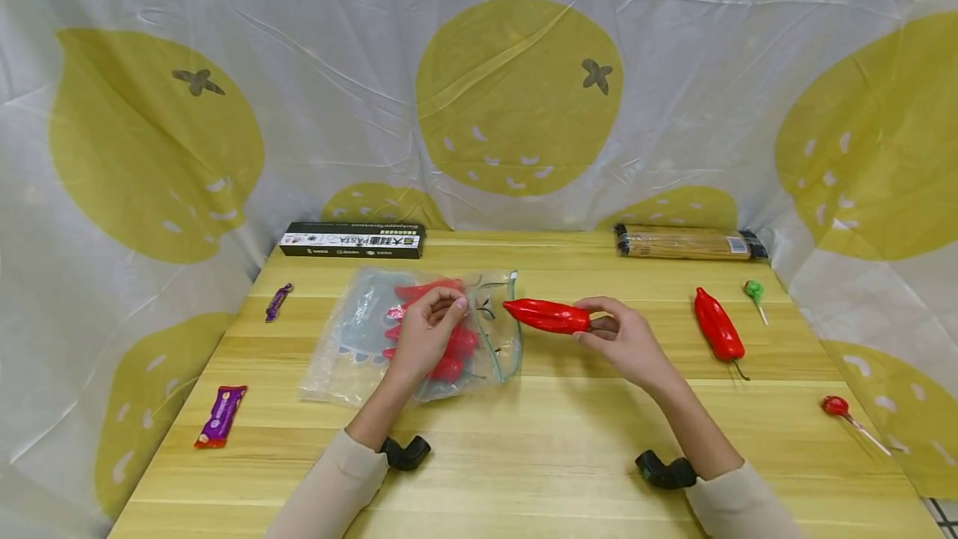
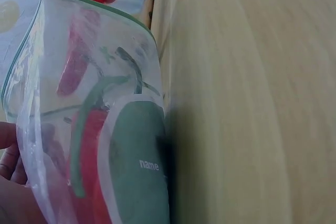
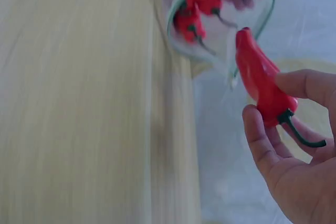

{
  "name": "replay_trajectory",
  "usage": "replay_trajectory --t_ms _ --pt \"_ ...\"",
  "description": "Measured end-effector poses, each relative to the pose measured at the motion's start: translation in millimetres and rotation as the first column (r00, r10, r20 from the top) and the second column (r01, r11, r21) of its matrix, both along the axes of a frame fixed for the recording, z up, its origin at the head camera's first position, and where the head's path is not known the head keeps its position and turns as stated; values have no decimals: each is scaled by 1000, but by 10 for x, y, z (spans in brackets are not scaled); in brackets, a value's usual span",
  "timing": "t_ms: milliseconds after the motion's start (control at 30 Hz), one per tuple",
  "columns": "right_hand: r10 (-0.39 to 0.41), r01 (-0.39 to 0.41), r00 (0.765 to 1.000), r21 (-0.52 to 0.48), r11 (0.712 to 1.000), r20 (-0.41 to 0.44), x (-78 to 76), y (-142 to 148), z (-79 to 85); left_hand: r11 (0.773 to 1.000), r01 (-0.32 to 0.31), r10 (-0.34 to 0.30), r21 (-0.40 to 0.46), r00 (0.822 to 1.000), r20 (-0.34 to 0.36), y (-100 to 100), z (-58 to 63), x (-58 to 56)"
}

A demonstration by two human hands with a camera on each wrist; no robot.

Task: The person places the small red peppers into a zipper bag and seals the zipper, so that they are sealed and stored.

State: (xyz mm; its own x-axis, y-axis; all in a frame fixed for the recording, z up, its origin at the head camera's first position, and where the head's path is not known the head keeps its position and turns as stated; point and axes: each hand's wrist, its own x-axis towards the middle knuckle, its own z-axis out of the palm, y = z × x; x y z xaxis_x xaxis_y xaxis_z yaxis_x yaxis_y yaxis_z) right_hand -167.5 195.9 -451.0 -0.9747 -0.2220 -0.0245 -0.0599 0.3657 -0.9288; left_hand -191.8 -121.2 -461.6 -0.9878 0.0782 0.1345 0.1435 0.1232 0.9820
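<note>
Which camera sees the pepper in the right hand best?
The right wrist view shows the pepper close up, tip to green stem. The head view shows it smaller, its stem hard to see. In the left wrist view, the clear bag seems to cover much of it.

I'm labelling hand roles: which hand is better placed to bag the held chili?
Likely the right hand: it grips the red chili pepper, tip towards the open zip bag, which the left hand holds.
</note>
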Motion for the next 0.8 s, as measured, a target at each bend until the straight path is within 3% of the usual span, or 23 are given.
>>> replay_trajectory --t_ms 300,567,800 --pt "87 -89 995 -31 996 -46 -118 -629 -24 999 -36 36 -1 998 -58 7 11 10" --pt "36 -18 996 -212 977 82 -188 -930 -93 999 -54 54 -1 996 -72 21 55 28" --pt "21 -6 998 -234 972 63 -202 -1150 -116 998 -63 64 17 994 -92 36 46 32"
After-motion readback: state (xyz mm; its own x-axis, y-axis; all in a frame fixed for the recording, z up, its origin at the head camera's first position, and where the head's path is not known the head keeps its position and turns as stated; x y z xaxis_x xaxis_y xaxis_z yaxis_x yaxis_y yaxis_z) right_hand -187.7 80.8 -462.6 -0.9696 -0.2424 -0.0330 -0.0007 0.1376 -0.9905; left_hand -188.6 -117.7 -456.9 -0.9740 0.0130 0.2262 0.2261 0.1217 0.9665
